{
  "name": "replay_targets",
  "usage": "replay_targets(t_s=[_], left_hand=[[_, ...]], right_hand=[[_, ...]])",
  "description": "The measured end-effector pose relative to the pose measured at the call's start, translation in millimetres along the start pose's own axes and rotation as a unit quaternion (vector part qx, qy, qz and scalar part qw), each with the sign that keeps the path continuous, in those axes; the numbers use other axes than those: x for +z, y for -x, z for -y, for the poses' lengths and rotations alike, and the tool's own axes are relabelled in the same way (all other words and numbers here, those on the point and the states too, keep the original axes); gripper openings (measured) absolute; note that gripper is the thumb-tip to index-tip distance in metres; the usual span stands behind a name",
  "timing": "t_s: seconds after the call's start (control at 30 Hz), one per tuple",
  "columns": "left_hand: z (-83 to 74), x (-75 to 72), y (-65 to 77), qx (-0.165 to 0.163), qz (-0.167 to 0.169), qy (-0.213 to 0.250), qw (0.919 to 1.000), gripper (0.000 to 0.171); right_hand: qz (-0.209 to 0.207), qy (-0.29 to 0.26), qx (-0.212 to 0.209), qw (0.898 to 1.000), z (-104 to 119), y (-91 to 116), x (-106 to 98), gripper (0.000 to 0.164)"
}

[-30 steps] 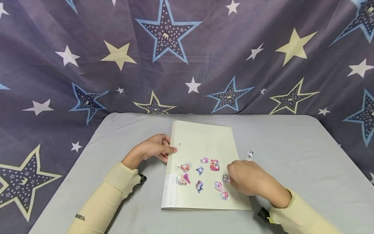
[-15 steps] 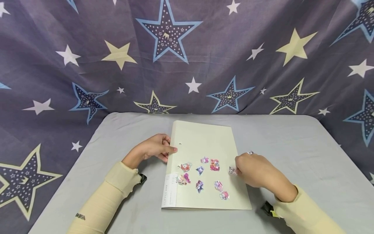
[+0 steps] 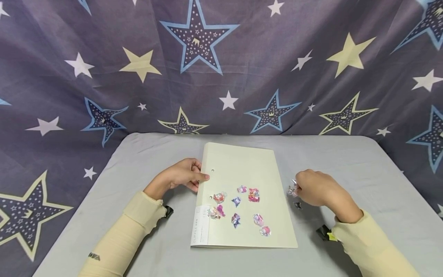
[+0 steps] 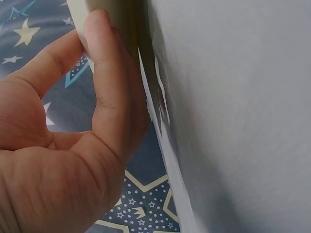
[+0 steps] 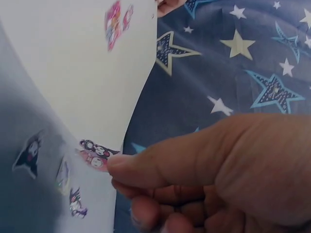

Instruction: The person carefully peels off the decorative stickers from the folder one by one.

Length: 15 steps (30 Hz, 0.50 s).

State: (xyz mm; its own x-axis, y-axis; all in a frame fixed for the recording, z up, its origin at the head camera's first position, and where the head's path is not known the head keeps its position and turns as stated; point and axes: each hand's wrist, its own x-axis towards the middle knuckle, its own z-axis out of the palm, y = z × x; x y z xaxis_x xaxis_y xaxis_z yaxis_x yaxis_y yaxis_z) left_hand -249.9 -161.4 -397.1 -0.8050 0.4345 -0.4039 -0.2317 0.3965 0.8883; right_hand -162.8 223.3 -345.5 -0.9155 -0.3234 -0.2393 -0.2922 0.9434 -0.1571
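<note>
A cream clip-file folder (image 3: 242, 165) lies on the grey-covered table, with several small shiny cartoon stickers (image 3: 253, 195) spread over its lower half. My left hand (image 3: 183, 175) grips the folder's left spine edge, thumb on the cover; in the left wrist view its fingers curl at the folder edge (image 4: 116, 22). Right of the folder, above the tabletop, my right hand (image 3: 316, 188) pinches a sticker (image 5: 95, 154) with dark and pink cartoon figures between thumb and forefinger. Its other fingers are curled in.
Loose stickers lie on the table right of the folder, among them a dark one (image 5: 30, 154) and a small purplish one (image 5: 77, 204). A white label (image 3: 200, 227) covers the folder's lower left corner. Behind the table (image 3: 346, 161) hangs a star-patterned curtain (image 3: 242, 84).
My right hand has lifted the sticker off the folder's right side and carried it right and away from me, past the edge. Loose stickers beside it now show. My left hand stays put.
</note>
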Motion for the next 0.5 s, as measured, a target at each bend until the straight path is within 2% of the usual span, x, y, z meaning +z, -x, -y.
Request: replay_targets(t_s=[0.33, 0.5], left_hand=[[-0.2, -0.2, 0.9, -0.002, -0.002, 0.000, 1.0000, 0.045], [-0.1, -0.3, 0.7, -0.002, 0.000, -0.001, 1.0000, 0.046]], right_hand=[[0.041, 0.004, 0.015, 0.999, -14.4, -9.6, 4.8, 0.028], [0.059, 0.017, 0.020, 0.998, -19.7, -12.3, 7.0, 0.014]])
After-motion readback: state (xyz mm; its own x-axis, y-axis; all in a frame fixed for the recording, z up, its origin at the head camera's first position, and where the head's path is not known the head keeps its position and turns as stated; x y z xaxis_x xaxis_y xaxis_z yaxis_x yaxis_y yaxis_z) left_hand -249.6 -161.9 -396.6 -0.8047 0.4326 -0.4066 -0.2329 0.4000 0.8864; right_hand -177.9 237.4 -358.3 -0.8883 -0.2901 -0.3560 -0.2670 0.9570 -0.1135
